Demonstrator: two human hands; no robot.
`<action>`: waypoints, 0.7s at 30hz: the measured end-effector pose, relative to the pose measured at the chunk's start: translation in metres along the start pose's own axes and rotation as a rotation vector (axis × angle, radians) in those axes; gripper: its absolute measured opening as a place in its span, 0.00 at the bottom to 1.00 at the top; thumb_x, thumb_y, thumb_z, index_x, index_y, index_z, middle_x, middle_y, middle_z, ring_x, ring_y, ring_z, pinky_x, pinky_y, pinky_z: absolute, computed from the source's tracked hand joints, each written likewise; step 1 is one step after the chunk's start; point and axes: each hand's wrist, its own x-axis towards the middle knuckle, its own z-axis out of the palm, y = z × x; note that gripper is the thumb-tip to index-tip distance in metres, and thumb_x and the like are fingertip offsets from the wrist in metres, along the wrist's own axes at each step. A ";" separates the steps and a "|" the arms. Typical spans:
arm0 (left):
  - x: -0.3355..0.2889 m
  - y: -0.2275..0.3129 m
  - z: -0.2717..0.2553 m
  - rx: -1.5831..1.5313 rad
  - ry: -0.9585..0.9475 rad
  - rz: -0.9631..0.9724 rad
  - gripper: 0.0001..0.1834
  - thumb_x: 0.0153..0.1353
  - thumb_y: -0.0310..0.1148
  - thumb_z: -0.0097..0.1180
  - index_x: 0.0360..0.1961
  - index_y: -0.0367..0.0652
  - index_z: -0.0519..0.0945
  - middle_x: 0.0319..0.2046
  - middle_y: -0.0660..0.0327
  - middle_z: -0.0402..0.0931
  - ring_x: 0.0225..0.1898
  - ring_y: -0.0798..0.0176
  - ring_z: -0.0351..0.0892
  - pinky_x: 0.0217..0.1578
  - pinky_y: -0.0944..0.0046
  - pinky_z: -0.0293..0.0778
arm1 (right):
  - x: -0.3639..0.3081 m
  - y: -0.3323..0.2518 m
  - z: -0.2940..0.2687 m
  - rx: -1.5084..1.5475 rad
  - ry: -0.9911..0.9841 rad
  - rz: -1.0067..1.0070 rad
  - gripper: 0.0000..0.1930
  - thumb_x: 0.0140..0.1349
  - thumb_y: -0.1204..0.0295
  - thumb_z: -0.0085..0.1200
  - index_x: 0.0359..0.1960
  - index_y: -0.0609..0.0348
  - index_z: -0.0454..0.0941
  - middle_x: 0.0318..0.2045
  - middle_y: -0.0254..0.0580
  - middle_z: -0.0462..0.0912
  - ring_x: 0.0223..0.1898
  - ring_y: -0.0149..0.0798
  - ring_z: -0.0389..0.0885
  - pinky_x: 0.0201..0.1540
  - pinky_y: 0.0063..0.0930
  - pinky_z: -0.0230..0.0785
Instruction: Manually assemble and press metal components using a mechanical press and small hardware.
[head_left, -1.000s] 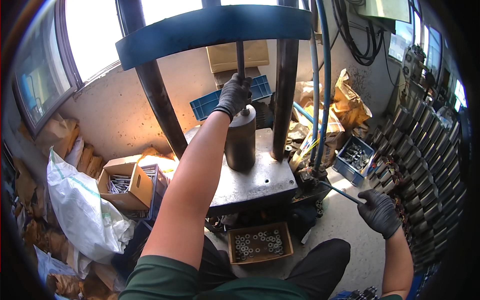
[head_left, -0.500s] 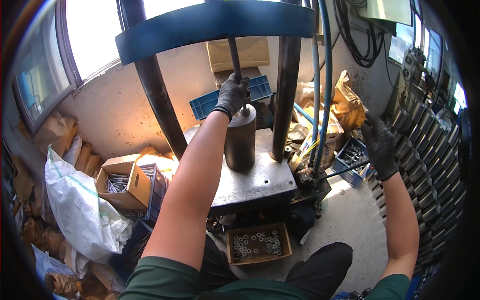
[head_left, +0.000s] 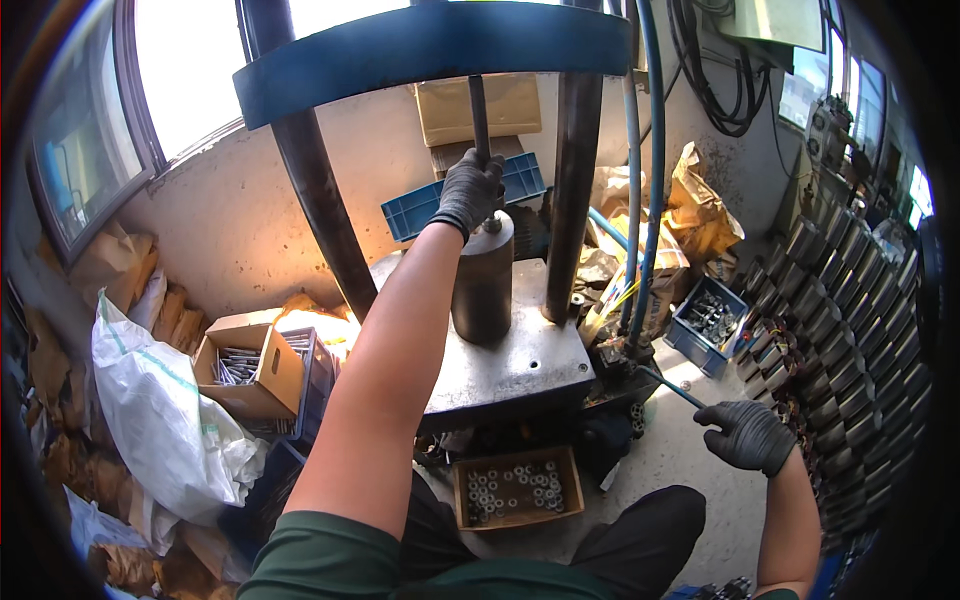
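Note:
My left hand [head_left: 468, 192], in a dark glove, is closed round the lower part of a dark metal rod [head_left: 480, 105]. The rod stands nearly upright beneath the blue crossbeam [head_left: 440, 55] of a press. Just under this hand, a grey metal cylinder [head_left: 483, 290] stands on the steel press table [head_left: 500, 380], with a small metal piece [head_left: 491, 225] at its top. My fingers hide where the rod meets that piece. Down at the right, my gloved right hand [head_left: 748, 436] wraps round the end of a thin lever [head_left: 670, 386] that comes off a unit beside the press.
A wooden box of metal rings [head_left: 520, 520] lies below the table. Left are a cardboard box of metal pins [head_left: 262, 355] and a white sack [head_left: 165, 410]. Right are a blue crate of metal parts [head_left: 690, 350] and stacked metal cylinders [head_left: 850, 330]. Press columns [head_left: 575, 190] flank the work.
My right hand has come down and closed on the lever, whose outer end now sits lower. The rod in my left hand has shifted slightly right and stands straighter.

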 end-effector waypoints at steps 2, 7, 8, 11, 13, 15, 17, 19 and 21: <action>0.005 -0.007 0.002 -0.024 0.003 -0.007 0.17 0.77 0.43 0.55 0.50 0.38 0.76 0.26 0.60 0.80 0.27 0.64 0.84 0.31 0.59 0.82 | 0.017 -0.005 -0.010 0.043 0.027 0.037 0.21 0.61 0.61 0.56 0.52 0.56 0.86 0.41 0.54 0.89 0.44 0.57 0.87 0.53 0.47 0.79; 0.012 -0.019 0.008 -0.018 0.003 0.007 0.16 0.76 0.42 0.55 0.51 0.39 0.76 0.26 0.59 0.80 0.26 0.64 0.83 0.30 0.60 0.82 | 0.013 -0.011 -0.008 0.074 -0.060 0.043 0.21 0.61 0.62 0.56 0.51 0.59 0.86 0.44 0.54 0.90 0.46 0.54 0.89 0.54 0.44 0.79; 0.012 -0.021 0.006 -0.012 0.009 0.003 0.16 0.76 0.42 0.55 0.51 0.39 0.76 0.26 0.59 0.80 0.26 0.64 0.83 0.30 0.60 0.82 | 0.011 -0.007 -0.005 0.076 -0.063 0.035 0.21 0.61 0.62 0.56 0.51 0.59 0.86 0.44 0.54 0.90 0.46 0.54 0.89 0.54 0.44 0.79; 0.011 -0.018 0.003 0.031 0.031 0.029 0.16 0.76 0.42 0.56 0.51 0.39 0.76 0.26 0.59 0.80 0.27 0.64 0.83 0.31 0.59 0.82 | -0.007 -0.001 0.003 0.183 -0.081 0.117 0.19 0.59 0.65 0.56 0.50 0.59 0.87 0.43 0.55 0.89 0.46 0.55 0.88 0.54 0.45 0.80; 0.008 -0.007 0.006 0.024 0.008 0.019 0.17 0.76 0.42 0.56 0.52 0.39 0.76 0.26 0.58 0.80 0.27 0.64 0.84 0.32 0.59 0.82 | -0.028 0.019 0.029 0.119 -0.221 0.063 0.19 0.61 0.62 0.54 0.48 0.56 0.87 0.43 0.54 0.89 0.46 0.56 0.88 0.54 0.47 0.79; 0.009 -0.009 0.005 0.040 0.017 0.027 0.17 0.76 0.42 0.56 0.52 0.39 0.76 0.26 0.58 0.80 0.28 0.64 0.84 0.32 0.59 0.82 | -0.035 0.019 0.042 -0.043 -0.433 0.062 0.19 0.62 0.58 0.54 0.46 0.54 0.88 0.42 0.51 0.89 0.47 0.56 0.87 0.54 0.48 0.79; 0.015 -0.008 0.017 0.015 0.001 0.045 0.17 0.76 0.43 0.56 0.52 0.39 0.76 0.26 0.58 0.80 0.28 0.63 0.84 0.32 0.59 0.82 | -0.044 0.012 0.036 -0.065 -0.432 0.121 0.18 0.62 0.58 0.54 0.45 0.54 0.88 0.41 0.51 0.90 0.46 0.56 0.87 0.54 0.48 0.79; 0.010 -0.008 0.006 0.010 0.003 -0.036 0.20 0.74 0.47 0.57 0.54 0.41 0.80 0.31 0.53 0.86 0.35 0.53 0.88 0.40 0.53 0.81 | -0.034 0.021 0.044 -0.030 -0.335 0.048 0.16 0.61 0.61 0.55 0.44 0.54 0.88 0.40 0.50 0.90 0.45 0.55 0.88 0.52 0.48 0.80; 0.007 -0.010 0.001 0.020 0.015 -0.036 0.20 0.74 0.46 0.57 0.54 0.40 0.80 0.31 0.53 0.86 0.34 0.54 0.88 0.40 0.53 0.81 | -0.028 0.017 0.038 0.006 -0.189 0.033 0.15 0.61 0.62 0.55 0.44 0.54 0.88 0.40 0.50 0.90 0.44 0.55 0.88 0.50 0.47 0.80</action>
